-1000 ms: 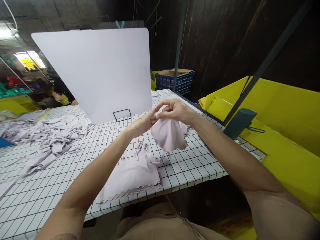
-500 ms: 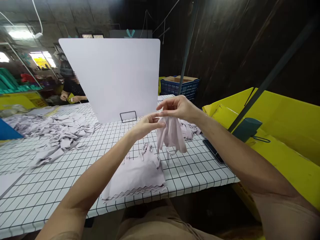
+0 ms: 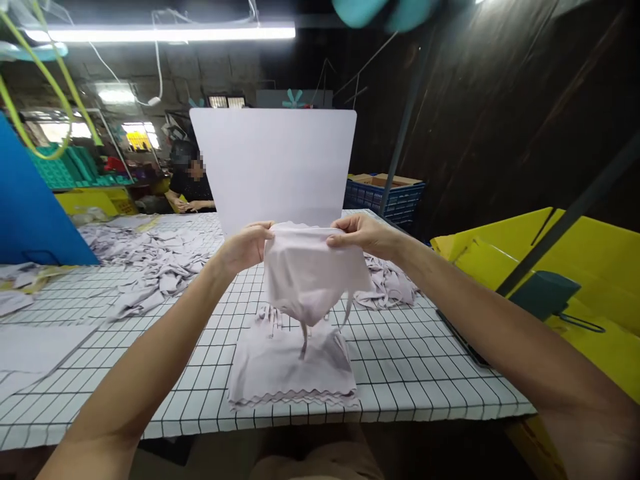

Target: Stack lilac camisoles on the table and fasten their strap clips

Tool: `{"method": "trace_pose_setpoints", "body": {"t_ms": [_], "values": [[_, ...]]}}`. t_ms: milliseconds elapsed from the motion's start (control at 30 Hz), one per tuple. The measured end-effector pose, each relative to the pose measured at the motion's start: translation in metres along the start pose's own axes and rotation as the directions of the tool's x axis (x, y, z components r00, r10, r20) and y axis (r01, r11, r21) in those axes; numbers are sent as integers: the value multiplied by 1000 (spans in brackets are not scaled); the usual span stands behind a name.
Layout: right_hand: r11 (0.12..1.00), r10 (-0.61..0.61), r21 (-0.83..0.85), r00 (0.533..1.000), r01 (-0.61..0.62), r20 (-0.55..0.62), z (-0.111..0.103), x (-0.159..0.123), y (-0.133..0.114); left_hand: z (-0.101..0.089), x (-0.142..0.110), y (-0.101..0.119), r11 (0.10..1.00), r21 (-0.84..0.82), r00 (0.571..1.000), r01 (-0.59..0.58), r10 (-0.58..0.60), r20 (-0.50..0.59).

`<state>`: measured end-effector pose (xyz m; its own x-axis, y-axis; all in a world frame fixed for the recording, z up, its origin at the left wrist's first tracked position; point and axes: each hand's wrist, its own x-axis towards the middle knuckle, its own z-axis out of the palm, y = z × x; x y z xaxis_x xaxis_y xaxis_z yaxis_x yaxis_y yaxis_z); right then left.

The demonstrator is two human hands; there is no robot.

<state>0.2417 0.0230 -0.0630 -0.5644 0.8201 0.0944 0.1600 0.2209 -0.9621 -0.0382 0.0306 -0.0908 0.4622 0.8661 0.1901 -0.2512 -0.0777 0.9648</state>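
Stretched between my two hands hangs a pale pink garment (image 3: 313, 270) with thin straps dangling from it, probably a bra top or camisole. My left hand (image 3: 246, 248) pinches its upper left edge between thumb and fingers. On the other side my right hand (image 3: 363, 237) grips the upper edge, thumb on the near face. Below the held piece, a neat stack of matching garments (image 3: 295, 370) lies at the table's front edge, wavy hems toward me and straps pointing away. The hanging piece hides part of the stack's far end.
A large white board (image 3: 275, 163) stands upright across the checked table (image 3: 405, 363). Loose pink garments form heaps on the left (image 3: 170, 273) and the right (image 3: 387, 283). A blue board (image 3: 35, 200) rises at left. Yellow sheeting (image 3: 590, 267) borders the right; a co-worker (image 3: 193, 183) sits behind.
My hands were close together on the bunched garment; now they are apart and the garment is spread between them. The view has turned left and up, bringing the ceiling light in.
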Motion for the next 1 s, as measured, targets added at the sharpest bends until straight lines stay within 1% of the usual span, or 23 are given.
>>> {"method": "trace_pose_setpoints", "body": {"t_ms": [67, 100, 167, 233, 267, 333, 433, 533, 633, 667, 700, 733, 767, 833, 900, 933, 1000], "values": [[1000, 23, -11, 1000, -23, -17, 0, 8, -12, -13, -8, 6, 999, 47, 1000, 2, -2, 8], [999, 31, -8, 999, -31, -28, 0, 11, -17, -17, -11, 8, 996, 86, 1000, 20, -22, 16], [1000, 27, 17, 998, -26, -51, 2, 19, -23, -21, -16, 12, 979, 190, 996, 70, -78, 34], [1000, 9, 20, 998, -8, -55, 3, 26, -28, -24, -19, 15, 959, 273, 995, 79, -91, 31], [1000, 6, -6, 999, -6, -49, 3, 30, -29, -25, -20, 17, 955, 291, 997, 61, -69, 19], [994, 15, -109, 999, -19, -38, 0, 35, -32, -30, -23, 20, 954, 299, 1000, 8, -5, -12], [967, 21, -253, 999, -29, -35, -11, 37, -35, -42, -27, 27, 943, 329, 997, -45, 63, -43], [965, -24, -261, 999, 14, -34, -26, 34, -36, -55, -34, 36, 917, 390, 992, -85, 116, -55], [973, -129, -205, 988, 109, -85, -41, 28, -35, -67, -37, 46, 864, 486, 982, -129, 179, -59], [968, -155, -212, 983, 131, -98, -45, 28, -34, -71, -37, 48, 827, 547, 981, -128, 186, -52], [960, -169, -242, 981, 141, -99, -49, 28, -33, -76, -35, 50, 771, 625, 981, -122, 187, -40], [947, -175, -287, 981, 142, -90, -53, 29, -31, -81, -32, 51, 695, 710, 982, -113, 187, -28], [930, -177, -339, 981, 142, -76, -57, 31, -28, -87, -28, 52, 603, 790, 980, -107, 197, -18], [886, -192, -440, 979, 145, -64, -64, 39, -19, -98, -16, 49, 395, 912, 966, -108, 260, 2], [832, -221, -536, 972, 142, -85, -72, 52, -6, -108, -1, 43, 200, 975, 937, -91, 349, 16], [795, -236, -592, 967, 134, -97, -77, 61, 2, -112, 7, 39, 122, 990, 922, -67, 386, 15], [696, -287, -709, 948, 110, -135, -88, 80, 18, -116, 25, 33, 7, 1000, 894, 4, 448, -7]]}}
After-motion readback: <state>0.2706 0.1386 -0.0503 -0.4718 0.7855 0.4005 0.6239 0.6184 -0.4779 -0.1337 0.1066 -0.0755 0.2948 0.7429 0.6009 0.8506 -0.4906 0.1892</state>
